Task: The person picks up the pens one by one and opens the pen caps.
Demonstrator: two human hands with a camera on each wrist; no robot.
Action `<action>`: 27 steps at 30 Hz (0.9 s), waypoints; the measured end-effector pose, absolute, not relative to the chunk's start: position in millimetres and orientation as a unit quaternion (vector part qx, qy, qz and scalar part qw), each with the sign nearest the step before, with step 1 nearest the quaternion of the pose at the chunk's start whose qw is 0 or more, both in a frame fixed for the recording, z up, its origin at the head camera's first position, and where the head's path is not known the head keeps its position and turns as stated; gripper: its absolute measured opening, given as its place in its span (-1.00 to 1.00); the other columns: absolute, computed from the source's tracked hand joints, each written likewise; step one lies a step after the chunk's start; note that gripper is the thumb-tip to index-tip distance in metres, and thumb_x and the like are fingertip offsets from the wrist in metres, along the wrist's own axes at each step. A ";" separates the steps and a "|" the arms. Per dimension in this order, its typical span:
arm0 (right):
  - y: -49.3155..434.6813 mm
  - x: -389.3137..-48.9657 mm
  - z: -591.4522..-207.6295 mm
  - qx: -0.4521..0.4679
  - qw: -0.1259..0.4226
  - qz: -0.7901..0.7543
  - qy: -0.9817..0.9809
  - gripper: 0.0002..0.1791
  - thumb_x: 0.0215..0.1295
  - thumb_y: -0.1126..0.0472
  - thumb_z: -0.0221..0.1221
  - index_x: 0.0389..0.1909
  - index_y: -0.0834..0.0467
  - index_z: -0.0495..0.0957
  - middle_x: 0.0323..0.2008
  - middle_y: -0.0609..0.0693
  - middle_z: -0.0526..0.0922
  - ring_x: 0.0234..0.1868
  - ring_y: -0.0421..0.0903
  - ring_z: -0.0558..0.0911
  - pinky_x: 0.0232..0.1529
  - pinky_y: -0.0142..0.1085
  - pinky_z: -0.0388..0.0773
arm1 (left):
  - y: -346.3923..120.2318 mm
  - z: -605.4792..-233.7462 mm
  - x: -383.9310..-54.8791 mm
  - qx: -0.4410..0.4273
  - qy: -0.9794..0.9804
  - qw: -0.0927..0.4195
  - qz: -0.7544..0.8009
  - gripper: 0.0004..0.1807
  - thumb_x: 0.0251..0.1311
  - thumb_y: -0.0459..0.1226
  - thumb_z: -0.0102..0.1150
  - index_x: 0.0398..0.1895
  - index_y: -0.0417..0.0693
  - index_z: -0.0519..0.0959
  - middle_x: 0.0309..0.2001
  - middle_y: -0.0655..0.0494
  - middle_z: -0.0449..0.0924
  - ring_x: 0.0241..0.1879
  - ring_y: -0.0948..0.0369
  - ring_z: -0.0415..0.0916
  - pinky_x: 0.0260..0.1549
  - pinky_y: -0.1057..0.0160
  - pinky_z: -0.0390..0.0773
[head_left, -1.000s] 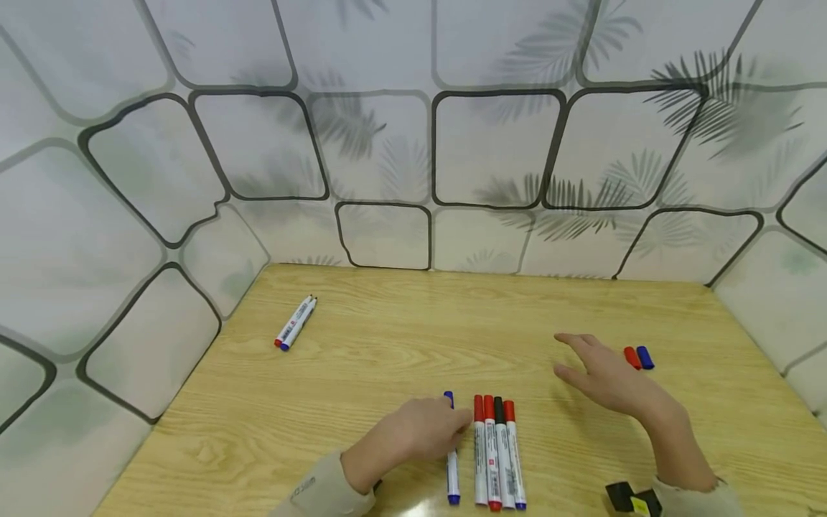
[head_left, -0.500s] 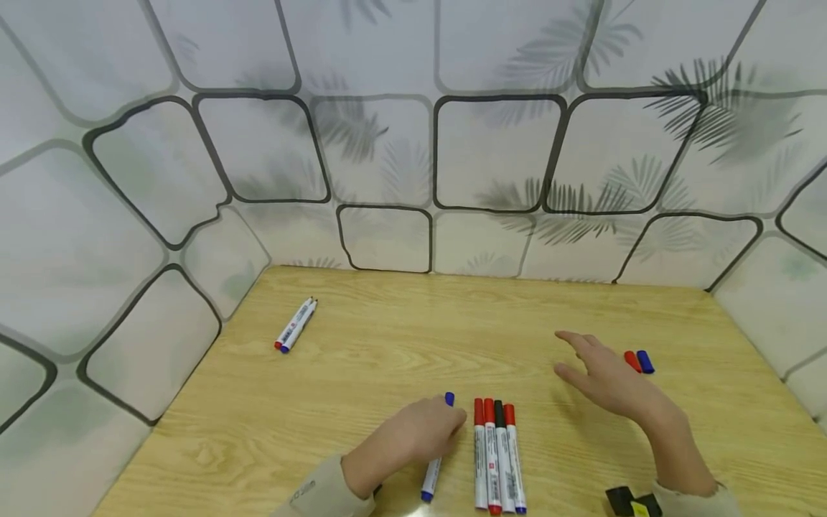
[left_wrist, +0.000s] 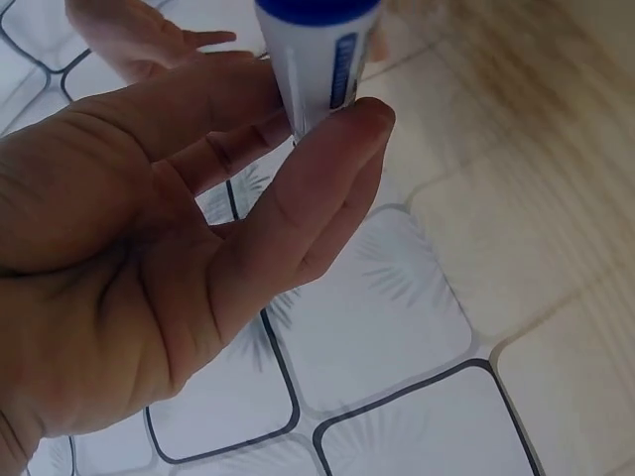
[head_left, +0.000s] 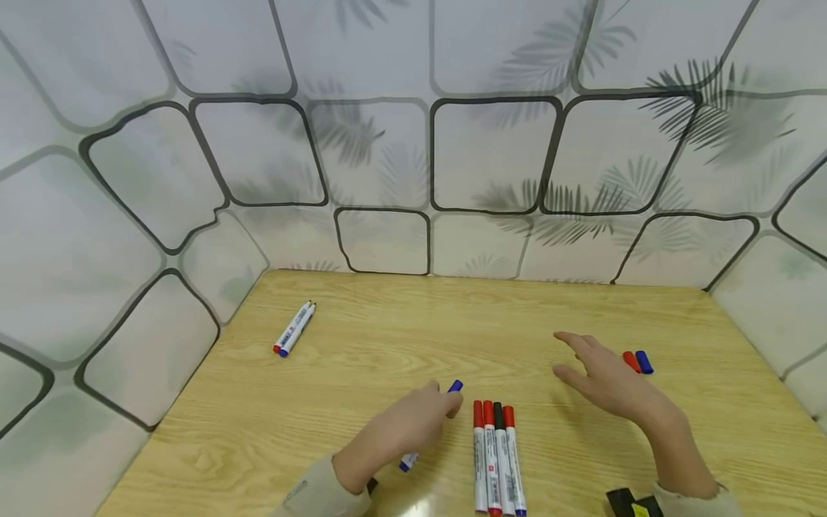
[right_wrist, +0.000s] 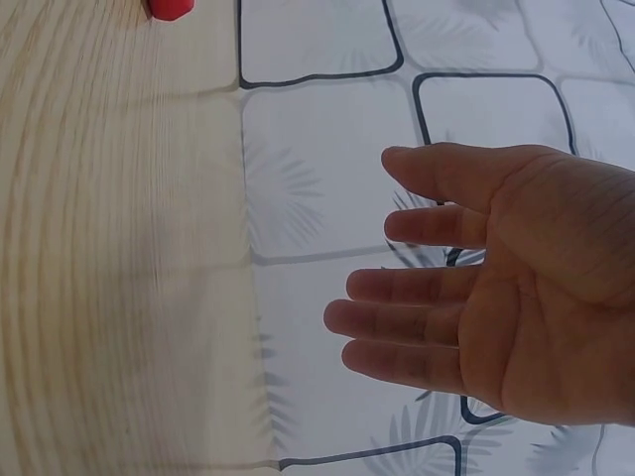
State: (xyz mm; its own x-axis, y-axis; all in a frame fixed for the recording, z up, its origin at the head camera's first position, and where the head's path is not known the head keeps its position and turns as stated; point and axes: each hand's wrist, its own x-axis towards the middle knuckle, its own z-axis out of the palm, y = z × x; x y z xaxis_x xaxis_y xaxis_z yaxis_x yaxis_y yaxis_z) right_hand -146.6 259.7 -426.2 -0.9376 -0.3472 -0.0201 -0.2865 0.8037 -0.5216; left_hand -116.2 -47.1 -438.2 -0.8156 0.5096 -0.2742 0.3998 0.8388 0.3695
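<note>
My left hand (head_left: 413, 418) pinches a white marker with a blue cap (head_left: 455, 386) between thumb and fingers, slanted above the table. The left wrist view shows the marker's white barrel (left_wrist: 317, 64) at the fingertips (left_wrist: 372, 117). Just right of that hand lies a row of several white markers (head_left: 492, 459), side by side, with red and black caps pointing away. My right hand (head_left: 607, 380) is held over the table, its fingers extended and holding nothing. Beside it lie a loose red cap (head_left: 632, 362) and a loose blue cap (head_left: 644, 362).
Two white markers (head_left: 294, 329) with dark narrow tips lie together at the far left of the wooden table (head_left: 413, 330). Patterned sheeting (head_left: 381, 165) rises behind the table and at both sides. A black block with a yellow label (head_left: 634, 502) sits by the right sleeve.
The left hand has moved slightly away from the row, turning the blue-capped marker from nearly straight to slanted, its near end swinging left. The right hand stays in place.
</note>
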 end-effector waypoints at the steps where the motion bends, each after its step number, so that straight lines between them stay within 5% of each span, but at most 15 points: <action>1: 259.1 -146.8 -426.0 -0.168 0.058 -0.265 0.948 -0.28 0.49 -0.05 0.08 0.46 0.29 0.17 0.34 0.38 0.31 0.22 0.35 0.44 0.08 0.22 0.47 | -49.2 -435.7 -116.8 0.243 0.939 0.181 0.160 -0.67 0.24 -0.55 0.14 -0.06 0.03 0.52 -0.15 -0.02 0.48 -0.47 0.27 0.40 -0.59 0.45 0.45; 11: 251.7 -145.7 -423.5 -0.176 0.053 -0.274 0.944 -0.30 0.48 -0.05 0.09 0.45 0.27 0.19 0.33 0.35 0.34 0.20 0.33 0.49 0.05 0.19 0.50 | -70.7 -416.9 -130.7 0.244 0.923 0.140 0.264 -0.42 0.22 -0.55 0.03 0.30 -0.14 0.21 -0.28 -0.03 0.46 -0.72 0.32 0.22 -0.72 0.43 0.28; 14: 247.6 -143.9 -421.3 -0.182 0.049 -0.278 0.942 -0.31 0.47 -0.04 0.11 0.44 0.27 0.21 0.32 0.34 0.36 0.18 0.32 0.51 0.05 0.17 0.51 | -74.0 -409.5 -133.8 0.253 0.917 0.120 0.285 -0.37 0.23 -0.52 0.03 0.39 -0.21 0.18 -0.30 0.00 0.45 -0.65 0.31 0.25 -0.66 0.40 0.31; 22: 229.4 -132.4 -401.6 -0.177 0.039 -0.320 0.930 -0.29 0.47 -0.09 0.09 0.48 0.17 0.17 0.37 0.25 0.35 0.22 0.25 0.51 0.08 0.16 0.51 | -63.8 -385.6 -138.0 0.257 0.897 0.062 0.355 -0.51 0.42 -0.44 -0.18 0.41 -0.28 0.23 0.04 -0.14 0.43 -0.26 0.15 0.39 -0.34 0.31 0.45; 27: 210.2 -122.6 -387.8 -0.183 0.023 -0.370 0.910 -0.30 0.47 -0.14 0.07 0.48 0.10 0.19 0.29 0.18 0.44 0.15 0.16 0.57 0.04 0.12 0.55 | -56.0 -376.5 -134.8 0.257 0.878 0.061 0.399 -0.51 0.43 -0.42 -0.15 0.41 -0.19 0.25 0.01 -0.07 0.40 -0.29 0.16 0.38 -0.39 0.32 0.45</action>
State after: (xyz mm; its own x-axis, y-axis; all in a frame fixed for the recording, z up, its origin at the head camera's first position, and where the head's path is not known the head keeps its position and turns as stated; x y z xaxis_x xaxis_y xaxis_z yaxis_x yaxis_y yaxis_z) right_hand -122.6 210.2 -387.8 -0.9323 -0.3494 0.0939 -0.3157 0.6590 -0.6826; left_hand -134.8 -56.0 -376.5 -0.8600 0.5010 0.0974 0.4031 0.5496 0.7317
